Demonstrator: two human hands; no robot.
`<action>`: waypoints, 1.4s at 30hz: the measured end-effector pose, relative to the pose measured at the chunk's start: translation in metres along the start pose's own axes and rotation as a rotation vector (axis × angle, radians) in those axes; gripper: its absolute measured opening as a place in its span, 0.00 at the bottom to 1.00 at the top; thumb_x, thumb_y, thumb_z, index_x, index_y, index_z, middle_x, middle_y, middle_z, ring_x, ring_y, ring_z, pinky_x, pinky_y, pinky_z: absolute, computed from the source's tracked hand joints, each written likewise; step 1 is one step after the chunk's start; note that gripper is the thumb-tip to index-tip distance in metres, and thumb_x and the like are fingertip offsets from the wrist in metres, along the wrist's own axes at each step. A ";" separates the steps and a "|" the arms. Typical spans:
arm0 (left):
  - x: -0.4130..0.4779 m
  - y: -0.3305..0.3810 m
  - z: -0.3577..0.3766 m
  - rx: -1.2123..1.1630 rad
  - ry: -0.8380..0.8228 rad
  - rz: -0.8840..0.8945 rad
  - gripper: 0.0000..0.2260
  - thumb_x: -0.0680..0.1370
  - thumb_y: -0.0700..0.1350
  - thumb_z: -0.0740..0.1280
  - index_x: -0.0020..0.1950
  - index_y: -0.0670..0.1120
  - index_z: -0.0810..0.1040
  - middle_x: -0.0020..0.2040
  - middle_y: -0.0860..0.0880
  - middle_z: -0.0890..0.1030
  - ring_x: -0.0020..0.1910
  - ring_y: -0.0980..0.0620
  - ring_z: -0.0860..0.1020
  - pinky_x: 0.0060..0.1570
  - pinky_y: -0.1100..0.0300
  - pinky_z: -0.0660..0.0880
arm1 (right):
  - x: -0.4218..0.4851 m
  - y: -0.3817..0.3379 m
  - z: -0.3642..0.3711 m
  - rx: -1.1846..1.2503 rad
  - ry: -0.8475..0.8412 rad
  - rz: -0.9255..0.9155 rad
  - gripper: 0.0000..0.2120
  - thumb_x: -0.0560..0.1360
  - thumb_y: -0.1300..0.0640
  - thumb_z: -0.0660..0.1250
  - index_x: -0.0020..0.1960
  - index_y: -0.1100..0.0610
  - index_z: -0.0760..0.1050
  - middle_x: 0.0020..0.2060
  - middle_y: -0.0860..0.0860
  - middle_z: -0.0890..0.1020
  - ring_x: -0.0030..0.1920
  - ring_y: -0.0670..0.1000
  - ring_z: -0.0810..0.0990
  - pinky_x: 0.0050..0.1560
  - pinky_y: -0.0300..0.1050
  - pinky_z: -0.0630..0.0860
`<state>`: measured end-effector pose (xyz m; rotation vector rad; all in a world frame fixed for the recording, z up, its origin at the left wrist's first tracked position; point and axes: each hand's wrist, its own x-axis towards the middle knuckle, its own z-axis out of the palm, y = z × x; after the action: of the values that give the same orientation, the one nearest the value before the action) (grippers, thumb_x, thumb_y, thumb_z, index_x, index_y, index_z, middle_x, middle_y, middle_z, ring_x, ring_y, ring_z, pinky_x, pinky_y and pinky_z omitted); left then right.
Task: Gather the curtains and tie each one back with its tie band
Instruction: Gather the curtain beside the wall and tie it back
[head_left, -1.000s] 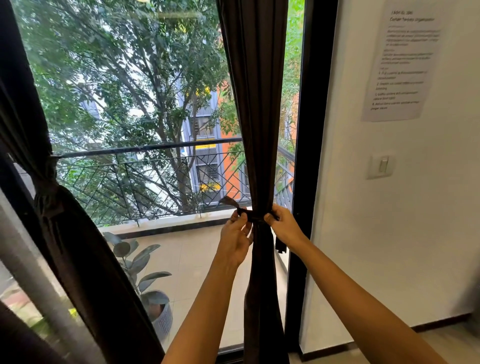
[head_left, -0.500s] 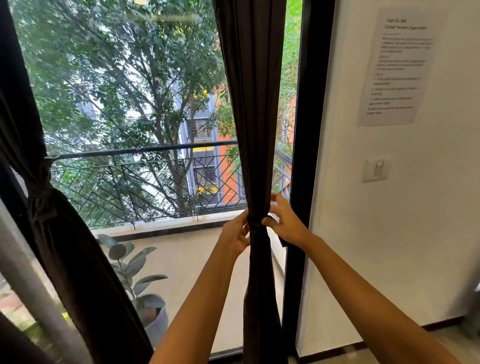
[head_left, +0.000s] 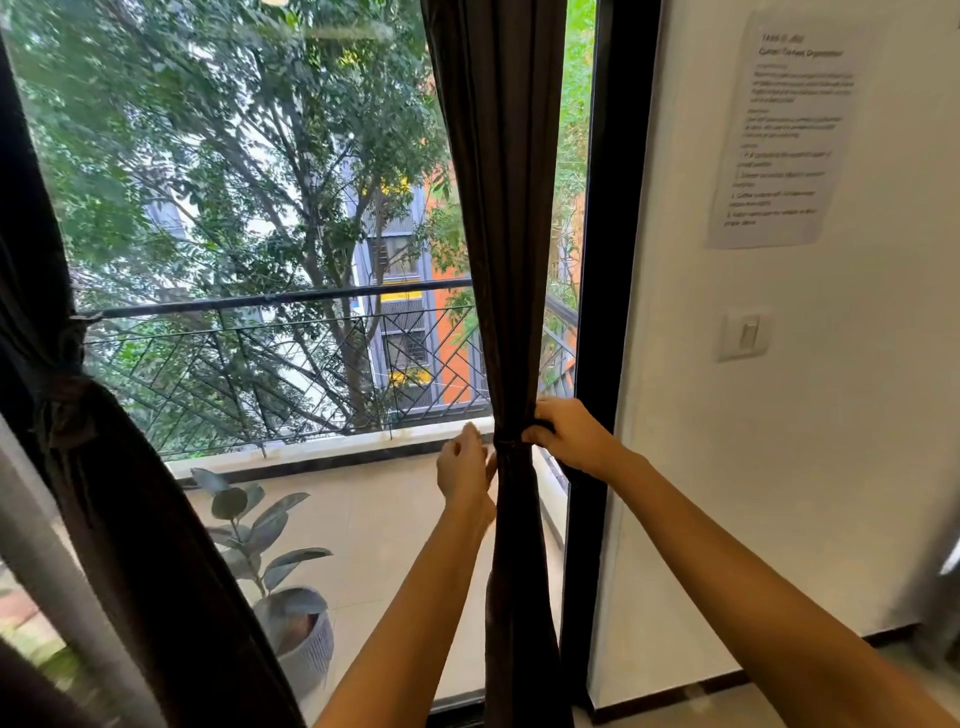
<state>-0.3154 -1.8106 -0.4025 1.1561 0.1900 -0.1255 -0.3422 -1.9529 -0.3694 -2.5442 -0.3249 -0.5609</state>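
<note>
A dark brown curtain (head_left: 501, 208) hangs gathered in a narrow bunch by the right window frame. A matching tie band (head_left: 511, 448) cinches it at waist height. My right hand (head_left: 569, 434) grips the band and the bunched cloth on the curtain's right side. Just left of the curtain hovers my left hand (head_left: 464, 464), fingers relaxed and a little apart from the cloth, holding nothing. A second dark curtain (head_left: 104, 493) at the far left is gathered and tied with its own band (head_left: 65, 387).
The black window frame (head_left: 605, 312) stands just right of the curtain, with a white wall, a light switch (head_left: 744, 336) and a taped paper sheet (head_left: 789, 130) beyond. Outside on the balcony are a potted plant (head_left: 280, 597) and a metal railing (head_left: 270, 364).
My left hand has let go of the band and drawn back to the left. The loose band end that stuck out to the left is no longer showing. My right hand stays on the band.
</note>
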 end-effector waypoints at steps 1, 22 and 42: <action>-0.007 -0.004 -0.002 0.050 0.076 0.087 0.14 0.80 0.50 0.62 0.39 0.43 0.74 0.32 0.48 0.72 0.32 0.52 0.71 0.36 0.60 0.71 | -0.001 0.001 0.002 0.020 0.021 0.022 0.09 0.73 0.65 0.67 0.53 0.65 0.80 0.46 0.60 0.82 0.46 0.56 0.80 0.52 0.53 0.77; -0.028 -0.017 0.011 -0.362 -0.406 -0.290 0.10 0.81 0.38 0.59 0.60 0.37 0.75 0.48 0.40 0.82 0.46 0.47 0.82 0.36 0.59 0.81 | -0.024 -0.002 0.016 0.286 0.359 0.260 0.09 0.67 0.53 0.76 0.36 0.59 0.83 0.30 0.51 0.83 0.32 0.46 0.81 0.37 0.41 0.77; -0.030 -0.008 -0.017 0.041 -0.332 -0.103 0.05 0.73 0.36 0.72 0.47 0.37 0.82 0.47 0.41 0.84 0.44 0.50 0.84 0.39 0.65 0.79 | -0.020 -0.010 -0.004 0.348 0.013 0.359 0.12 0.76 0.53 0.67 0.43 0.63 0.76 0.31 0.59 0.80 0.25 0.48 0.75 0.31 0.40 0.73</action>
<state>-0.3472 -1.7976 -0.4099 1.1487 -0.0479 -0.4105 -0.3651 -1.9488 -0.3708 -2.1887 0.0406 -0.3476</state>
